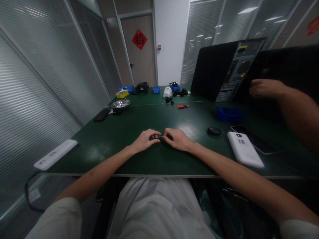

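Observation:
Both of my hands meet at the middle of the green table, near its front edge. Between them is a small black part, too small and covered to name. My left hand pinches its left side with thumb and fingers. From the other side my right hand closes thumb and fingertips on the same part. Farther back lies an orange-handled screwdriver, apart from both hands. To the right of my right hand is a black computer mouse.
On the right are a blue tray, a white device, a dark phone-like slab, a computer case and another person's hand. A metal bowl stands back left; a white bar lies at the left edge.

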The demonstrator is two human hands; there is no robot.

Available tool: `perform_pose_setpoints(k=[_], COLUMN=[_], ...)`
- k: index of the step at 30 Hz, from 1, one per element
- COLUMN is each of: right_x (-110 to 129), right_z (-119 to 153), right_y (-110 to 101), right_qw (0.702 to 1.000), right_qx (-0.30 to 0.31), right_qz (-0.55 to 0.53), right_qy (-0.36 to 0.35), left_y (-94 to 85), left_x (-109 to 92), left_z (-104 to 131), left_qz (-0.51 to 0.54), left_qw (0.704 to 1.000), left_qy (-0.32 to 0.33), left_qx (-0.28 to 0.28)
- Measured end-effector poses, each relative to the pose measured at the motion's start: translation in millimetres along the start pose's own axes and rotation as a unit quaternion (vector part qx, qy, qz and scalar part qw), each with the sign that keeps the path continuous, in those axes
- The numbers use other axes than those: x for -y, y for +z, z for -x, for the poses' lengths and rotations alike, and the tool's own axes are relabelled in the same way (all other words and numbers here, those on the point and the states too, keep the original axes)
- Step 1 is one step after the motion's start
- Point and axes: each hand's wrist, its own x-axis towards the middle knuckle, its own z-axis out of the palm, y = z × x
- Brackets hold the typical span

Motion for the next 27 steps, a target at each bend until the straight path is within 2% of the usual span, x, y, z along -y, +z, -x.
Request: perform_pose_setpoints(k=[4,7,11,13,16,19,22,24,27], right_x=[-0.5,-0.1,0.8,0.8,-0.1,-1.3,-1.8,-1.5,-0.9], right_z=[-0.7,-1.0,-0.3,0.2,0.8,0.9,0.7,0.4,0.2], right_y=[-0.3,-0.9,-2.2,-2.7,-3.1,-2.9,-2.6,-2.7,-2.9], right_qw=[1.0,1.0,1.0,1.0,1.0,1.0,1.0,1.0,1.0], right_qx=[-0.005,-0.003,-0.006,-0.004,-0.002,0.0,0.002,0.006,0.011], right_qz=[0.002,0.001,-0.001,-0.005,-0.009,-0.01,-0.012,-0.015,-0.017], right_qy=[0.004,0.003,0.001,0.0,-0.001,-0.002,0.001,0.002,0.003], left_y=[2.1,1.2,-14.2,-31.9,-71.4,-119.5,-163.5,-184.7,-201.4], left_x=[2.2,0.4,10.2,28.0,71.3,122.2,163.3,180.6,192.2], left_z=[-2.4,-2.3,3.0,9.6,28.3,60.8,102.7,129.0,155.3], left_qz=[-0.001,-0.001,-0.002,-0.006,-0.041,-0.121,-0.213,-0.279,-0.334], left_qw=[1.0,1.0,0.999,0.999,0.991,0.958,0.916,0.886,0.849], left_qy=[0.011,0.008,0.006,-0.028,-0.126,-0.237,-0.311,-0.345,-0.384], left_qx=[-0.004,0.02,0.043,0.037,-0.01,-0.104,-0.14,-0.137,-0.142])
